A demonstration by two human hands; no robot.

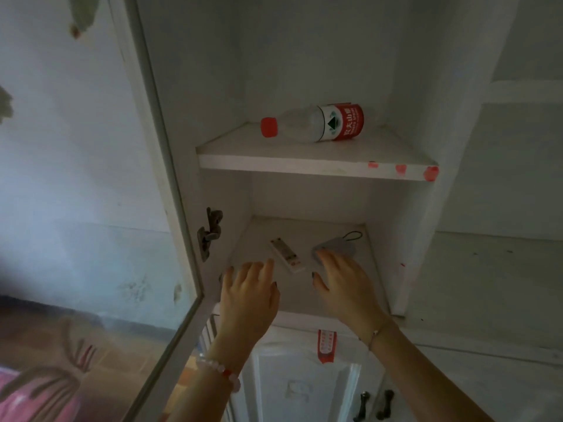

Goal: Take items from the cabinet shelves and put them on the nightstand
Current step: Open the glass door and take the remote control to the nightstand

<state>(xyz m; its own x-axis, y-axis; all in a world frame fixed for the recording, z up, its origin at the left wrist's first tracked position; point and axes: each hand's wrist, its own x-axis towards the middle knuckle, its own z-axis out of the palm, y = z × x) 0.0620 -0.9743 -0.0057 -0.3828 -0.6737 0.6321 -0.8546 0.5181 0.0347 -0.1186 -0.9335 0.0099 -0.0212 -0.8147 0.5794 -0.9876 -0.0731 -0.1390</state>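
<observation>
- Cabinet (408, 226), white and open, fills the view; its glass door (164, 178) swings out to the left, and the closed lower doors with two dark handles (374, 405) and a red-and-white sticker (327, 345) sit nearest, below the open shelves.
- Left hand (248, 295) reaches over the front edge of the lower shelf (292, 296), palm down, fingers spread and holding nothing; a bracelet of pale beads (219, 371) circles that wrist.
- Right hand (347, 284) also reaches onto the lower shelf, palm down with fingers loosely spread; its fingertips lie on or just at the near edge of a small grey pouch (335, 246); whether it grips the pouch cannot be told; a thin bracelet (376, 333) sits on that wrist.
- White remote control (287, 254) lies flat on the lower shelf between the two hands, angled from back-left to front-right; it lies just beyond the left fingertips, untouched.
- The grey pouch rests to the right of the remote, near the back right of the shelf; a dark cord loop (353, 236) trails from its far side.
- Metal hinge (210, 231) is fixed on the left wall of the cabinet, beside the lower shelf.
- Upper shelf (304, 166) carries red smudges on the right of its front edge; a clear plastic bottle (310, 124) with a red cap and red label lies on its side there, cap pointing left, well apart from both hands.
</observation>
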